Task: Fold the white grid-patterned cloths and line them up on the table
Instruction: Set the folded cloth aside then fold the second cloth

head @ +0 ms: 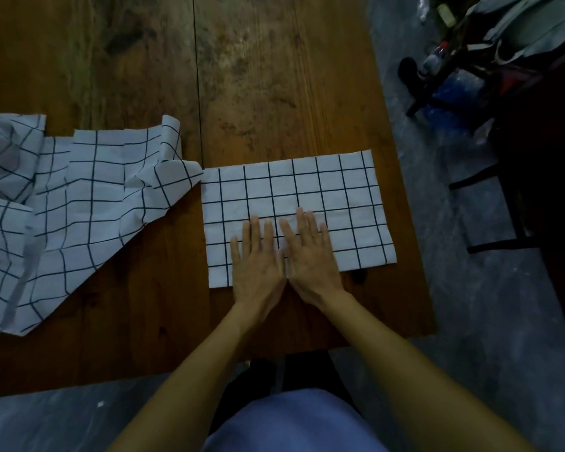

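Note:
A white cloth with a black grid [307,190] lies folded into a flat rectangle near the table's right edge. Both my hands rest flat on its near half, side by side with fingers straight: my left hand [258,259] toward the cloth's middle-left, my right hand [310,256] just beside it, thumbs almost touching. To the left a heap of unfolded grid cloths [72,197] lies crumpled, one corner touching the folded cloth's far left corner.
The brown wooden table [242,76] stretches away bare behind the cloths; its right edge runs just past the folded cloth. Beyond it are a grey floor, a dark chair frame [490,216] and clutter with bottles [437,60] at the upper right.

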{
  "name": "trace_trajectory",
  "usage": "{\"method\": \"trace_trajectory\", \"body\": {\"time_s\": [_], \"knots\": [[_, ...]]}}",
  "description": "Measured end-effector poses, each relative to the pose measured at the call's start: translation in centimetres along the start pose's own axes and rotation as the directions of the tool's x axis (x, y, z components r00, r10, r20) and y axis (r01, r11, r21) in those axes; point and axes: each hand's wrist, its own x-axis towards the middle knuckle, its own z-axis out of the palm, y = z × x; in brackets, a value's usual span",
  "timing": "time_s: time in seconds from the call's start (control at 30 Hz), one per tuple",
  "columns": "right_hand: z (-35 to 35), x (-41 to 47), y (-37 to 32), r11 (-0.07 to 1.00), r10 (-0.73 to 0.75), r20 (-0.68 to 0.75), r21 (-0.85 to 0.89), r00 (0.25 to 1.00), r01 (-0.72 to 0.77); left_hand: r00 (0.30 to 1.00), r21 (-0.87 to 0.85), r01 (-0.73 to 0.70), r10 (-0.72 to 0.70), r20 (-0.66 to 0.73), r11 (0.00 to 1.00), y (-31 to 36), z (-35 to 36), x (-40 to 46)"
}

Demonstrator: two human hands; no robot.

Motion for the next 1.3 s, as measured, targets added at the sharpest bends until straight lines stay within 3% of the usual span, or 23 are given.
{"method": "trace_trajectory", "body": {"time_s": [0.23, 0.37, 0.43, 0.53, 0.63, 0.73, 0.87, 0.97, 1.07, 1.17, 1.3], "knots": [[-1.8, -3.6, 8.3, 0.928, 0.368, -0.023, -0.051, 0.93, -0.368, 0.998, 0.072, 0.043, -0.047, 0.046, 0.996, -4.8, -1.0, -0.4], [-2.2, -3.8, 9.0, 0.922, 0.378, -0.007, -0.09, 0.926, -0.378, 0.997, 0.105, 0.05, -0.056, 0.06, 0.993, -4.7, -1.2, -0.5], [-2.4, -3.7, 7.9, 0.928, 0.357, -0.066, -0.09, 0.932, -0.362, 0.999, 0.133, 0.023, -0.028, 0.035, 0.991, -4.0, -1.6, -0.5], [-2.0, -2.7, 4.0, 0.991, 0.135, -0.118, -0.01, 0.984, -0.137, 0.996, 0.079, -0.085, 0.085, 0.006, 0.993, -1.6, -1.8, -0.5], [-0.1, -1.4, -0.5, 0.999, -0.022, -0.021, 0.042, 1.0, 0.023, 0.994, 0.049, -0.088, 0.084, 0.067, 0.995, -0.6, -1.0, -1.0], [0.5, -1.5, 0.4, 0.999, 0.053, 0.034, -0.005, 0.998, -0.053, 0.996, 0.08, -0.013, 0.006, 0.085, 0.997, -3.1, -0.9, -1.4], [-0.7, -3.3, 5.6, 0.965, 0.261, -0.029, -0.005, 0.965, -0.261, 0.994, 0.077, 0.016, -0.024, 0.11, 0.997, -5.8, -2.2, -1.3], [-1.4, -3.6, 6.6, 0.958, 0.287, 0.017, -0.008, 0.958, -0.287, 0.994, 0.072, 0.016, -0.024, 0.108, 0.997, -5.1, -2.9, -1.5], [-2.1, -3.8, 5.7, 0.962, 0.271, -0.022, 0.044, 0.962, -0.27, 0.984, 0.131, -0.18, 0.176, 0.042, 0.975, -2.8, -3.2, -1.6], [-2.7, -4.5, 4.7, 0.966, 0.23, -0.092, 0.145, 0.969, -0.215, 0.899, 0.13, -0.438, 0.434, 0.058, 0.89, -0.4, -2.5, -1.5], [-2.3, -5.8, 4.1, 0.941, 0.22, -0.106, 0.283, 0.97, -0.183, 0.828, 0.137, -0.552, 0.56, -0.03, 0.823, 1.1, -1.9, -1.2]]}}
